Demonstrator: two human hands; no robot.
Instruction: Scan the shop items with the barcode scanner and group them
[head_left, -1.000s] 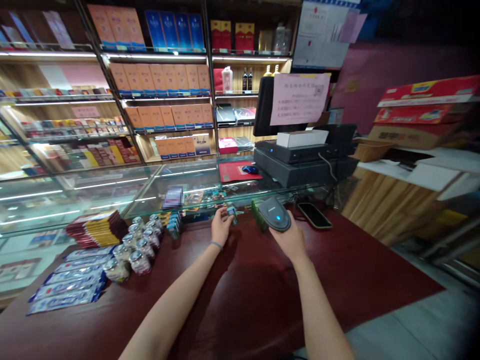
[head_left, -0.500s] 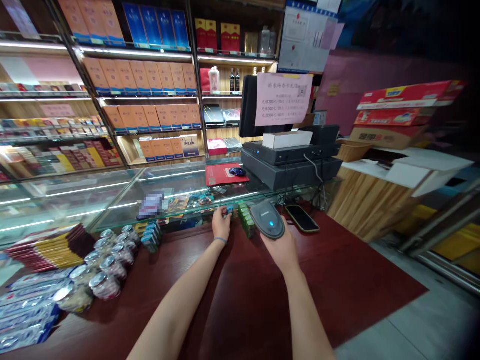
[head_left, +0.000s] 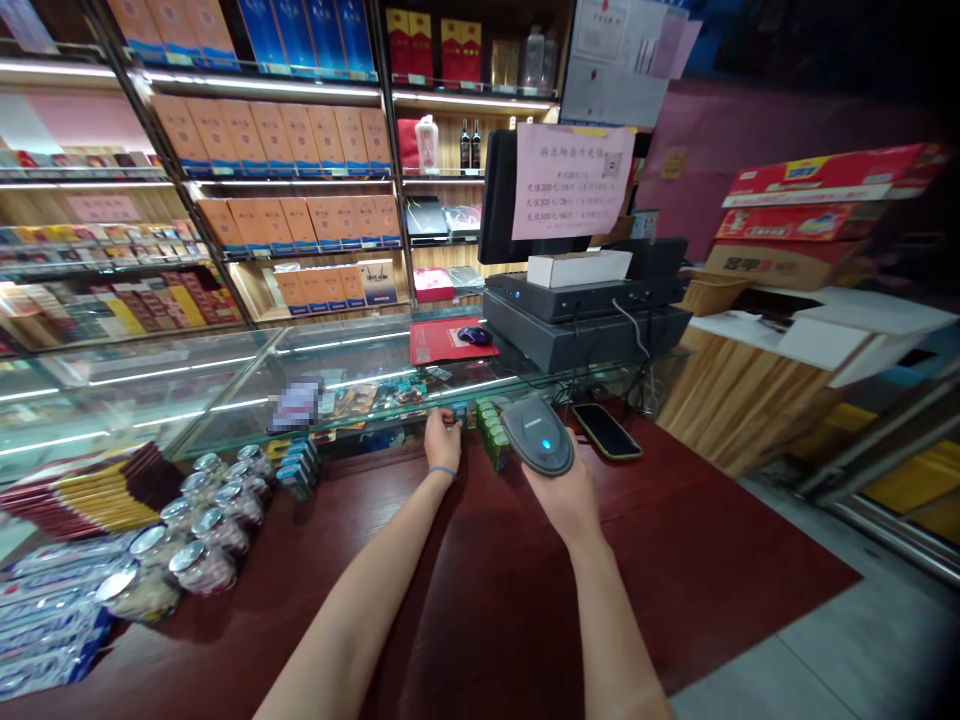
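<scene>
My right hand [head_left: 566, 500] is wrapped round a dark grey barcode scanner [head_left: 538, 432] with a lit blue light on top. My left hand [head_left: 442, 442], a thin band at its wrist, is closed with the fingertips on a small blue packet [head_left: 460, 414] at the back of the dark red counter. Most of the packet is hidden by the fingers. Between the hands stands a row of small green packs [head_left: 492, 436], close to the scanner's left side. A phone [head_left: 607, 431] lies on the counter to the right of the scanner.
Left on the counter are a row of small blue-green packs [head_left: 298, 466], lidded jars [head_left: 202, 565], maroon-and-yellow packets [head_left: 97, 495] and blue blister packs [head_left: 60, 610]. Behind are a glass case [head_left: 337, 350], a mouse [head_left: 475, 336] and the register [head_left: 570, 330]. Stacked cartons [head_left: 817, 210] stand at right.
The view has shifted slightly, so the shelves sit a little higher in the picture. Both hands keep nearly the same place, the left on the blue packet and the right on the barcode scanner.
</scene>
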